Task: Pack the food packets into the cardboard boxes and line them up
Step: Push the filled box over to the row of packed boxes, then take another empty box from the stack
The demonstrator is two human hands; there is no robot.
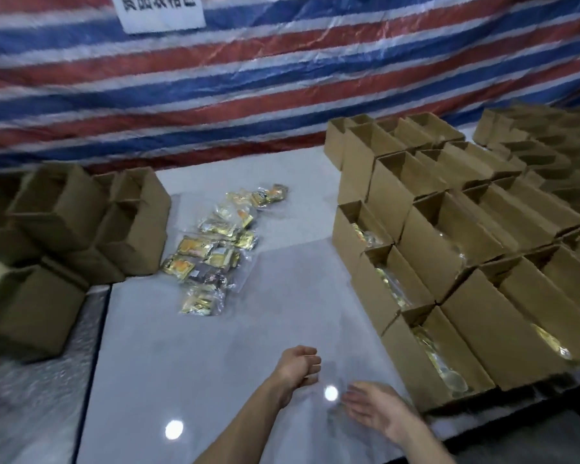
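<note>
Food packets [215,249] lie between cardboard boxes [422,239] (left hand [298,366], right hand [379,410] relaxed)

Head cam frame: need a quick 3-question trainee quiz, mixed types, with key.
1. True or false: the left hand and the right hand both hold nothing.
2. The loose packets lie: A) on the bare table; B) on the floor; C) under the right hand.
3. Fill in: the boxes that show packets inside stand on the person's ____ side.
Key: 1 true; 2 A; 3 right.
</note>
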